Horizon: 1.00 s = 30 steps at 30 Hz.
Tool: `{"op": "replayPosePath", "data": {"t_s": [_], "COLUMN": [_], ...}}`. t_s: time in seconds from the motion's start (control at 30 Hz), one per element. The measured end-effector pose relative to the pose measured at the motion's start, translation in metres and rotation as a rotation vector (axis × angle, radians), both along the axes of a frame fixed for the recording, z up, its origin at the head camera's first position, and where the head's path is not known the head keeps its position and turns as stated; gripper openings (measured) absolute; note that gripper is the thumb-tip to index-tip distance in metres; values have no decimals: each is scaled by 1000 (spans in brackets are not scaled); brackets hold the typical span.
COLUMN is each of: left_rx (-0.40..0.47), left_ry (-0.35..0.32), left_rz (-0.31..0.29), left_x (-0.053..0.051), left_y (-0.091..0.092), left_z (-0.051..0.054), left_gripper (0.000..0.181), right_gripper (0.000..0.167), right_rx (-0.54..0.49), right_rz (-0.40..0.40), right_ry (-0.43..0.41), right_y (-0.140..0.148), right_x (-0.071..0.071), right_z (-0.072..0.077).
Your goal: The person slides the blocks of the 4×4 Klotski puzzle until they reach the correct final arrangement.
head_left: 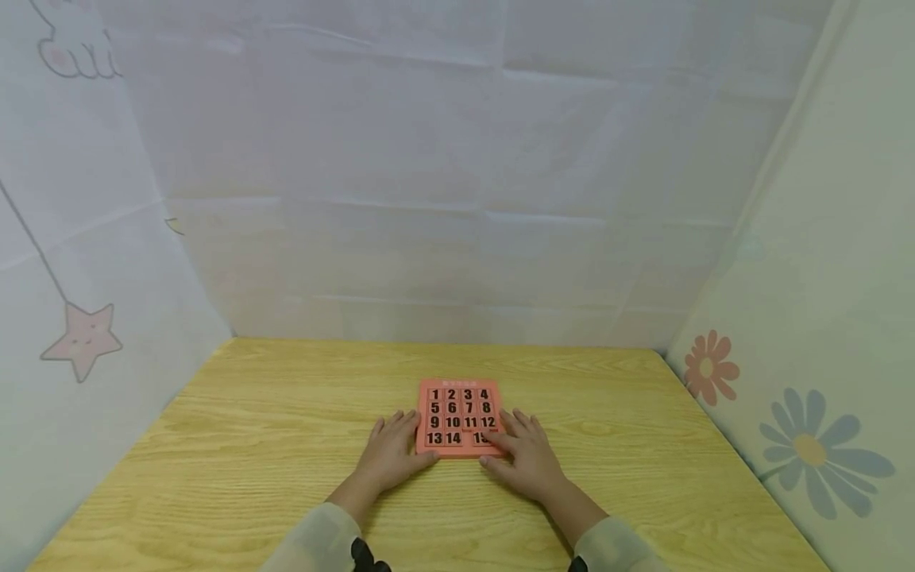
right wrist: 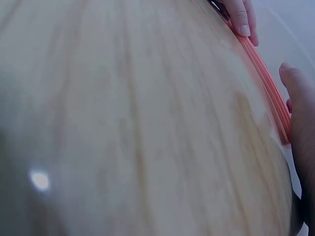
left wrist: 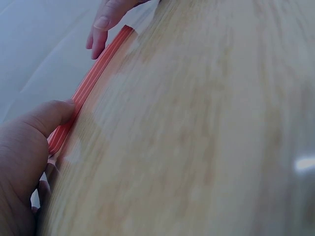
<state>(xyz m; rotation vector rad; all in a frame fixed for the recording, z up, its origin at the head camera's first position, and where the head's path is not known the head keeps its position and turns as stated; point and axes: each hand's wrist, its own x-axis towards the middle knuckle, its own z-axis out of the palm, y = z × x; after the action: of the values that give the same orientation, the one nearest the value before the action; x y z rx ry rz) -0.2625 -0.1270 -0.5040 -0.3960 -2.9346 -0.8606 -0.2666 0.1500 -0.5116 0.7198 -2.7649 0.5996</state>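
Observation:
A coral number slide puzzle (head_left: 459, 384) lies flat on the wooden table, its tiles reading 1 to 15 in order. In the bottom row, tile 15 sits between the third and fourth columns, with a gap after 14. My left hand (head_left: 389, 454) holds the puzzle's near left corner, thumb on the front edge and fingers along the left side. My right hand (head_left: 532, 461) is at the near right corner; one finger touches tile 15, partly covering it, and others lie by the right side. In the right wrist view the right thumb (right wrist: 293, 78) stands off the frame (right wrist: 266, 78).
The wooden table (head_left: 300, 397) extends around the puzzle. Pale cloth walls (head_left: 457, 199) enclose it at the back and both sides, printed with a star (head_left: 82, 340) on the left and flowers (head_left: 810, 450) on the right.

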Motion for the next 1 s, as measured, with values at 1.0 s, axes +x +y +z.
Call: {"op": "replayPosePath", "data": {"t_s": [1.0], "left_rx": [1], "left_ry": [-22], "left_rz": [21], "left_x": [-2], "left_y": [0], "left_z": [-3], "left_gripper": [89], "right_gripper": [69], "right_rx": [9], "right_rz": [40], "right_ry": [-69], "right_y": [-17], "right_x": [0], "right_z": [2]}}
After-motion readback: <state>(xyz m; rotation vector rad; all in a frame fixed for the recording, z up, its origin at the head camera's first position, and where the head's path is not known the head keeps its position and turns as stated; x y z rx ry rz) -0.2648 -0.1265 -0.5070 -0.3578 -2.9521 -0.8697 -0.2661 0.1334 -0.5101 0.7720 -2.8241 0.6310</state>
